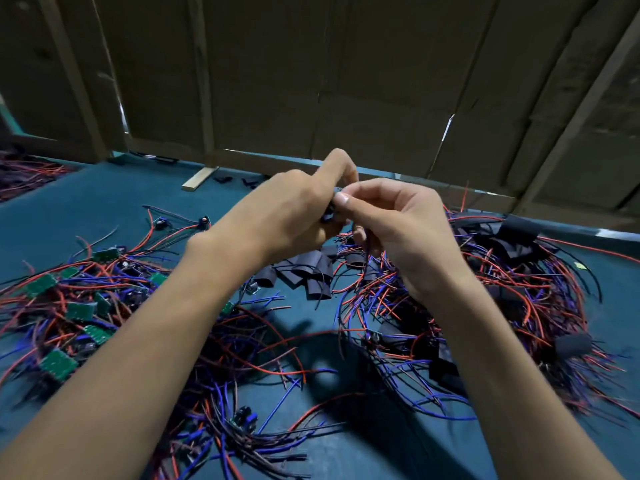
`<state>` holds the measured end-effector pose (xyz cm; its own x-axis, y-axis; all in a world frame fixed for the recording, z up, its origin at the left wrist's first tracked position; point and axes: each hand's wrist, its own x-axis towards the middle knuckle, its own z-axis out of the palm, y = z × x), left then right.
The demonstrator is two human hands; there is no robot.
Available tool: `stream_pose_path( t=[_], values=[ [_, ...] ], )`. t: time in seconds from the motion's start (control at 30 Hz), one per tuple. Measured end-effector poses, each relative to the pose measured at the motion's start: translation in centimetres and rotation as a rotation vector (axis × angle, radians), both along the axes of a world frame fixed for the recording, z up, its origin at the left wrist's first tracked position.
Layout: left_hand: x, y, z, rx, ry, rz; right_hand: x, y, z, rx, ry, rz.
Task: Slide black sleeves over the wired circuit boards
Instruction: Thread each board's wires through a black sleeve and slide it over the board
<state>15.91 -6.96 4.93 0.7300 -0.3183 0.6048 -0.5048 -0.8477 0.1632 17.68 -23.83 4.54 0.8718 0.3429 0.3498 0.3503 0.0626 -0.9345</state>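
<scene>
Both the left hand (294, 209) and the right hand (391, 223) pinch one small dark piece (329, 213) above the worktop (104, 202); whether it is sleeve or board I cannot tell. Left, bare green boards (83, 310) await; loose black sleeves (304, 271) lie centre, and the sleeved pile (519, 271) on the right suggests roughly midway.

Assembly workshop: heaped wired circuit boards (69, 306).

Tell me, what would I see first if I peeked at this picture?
First you'd see two hands in the middle, the left hand and right hand, pinching a small black piece between them above the blue table. Around them lie messy heaps of red and blue wires, with little green boards on the left. A bunch of flat black sleeves sits just below the hands.
</scene>
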Motion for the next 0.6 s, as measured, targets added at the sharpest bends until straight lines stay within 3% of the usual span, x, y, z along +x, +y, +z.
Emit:
stream_pose_path(
  t=[0.13, 0.37, 0.5, 0.6],
  values=[
    [0.2, 0.0, 0.0, -0.046, 0.095, 0.045, -0.3, 0.7, -0.7, 0.049, -0.060, -0.093],
    [0.3, 0.0, 0.1, -0.179, 0.097, 0.045, -0.5, 1.1, -1.0, 0.112, -0.088, -0.230],
    [0.4, 0.0, -0.2, -0.093, 0.046, 0.070, -0.7, 1.7, -1.4, 0.061, -0.089, -0.163],
    [0.3, 0.0, -0.4, -0.001, 0.076, 0.118, -0.8, 2.2, -1.8, -0.097, -0.118, -0.126]
  ],
)
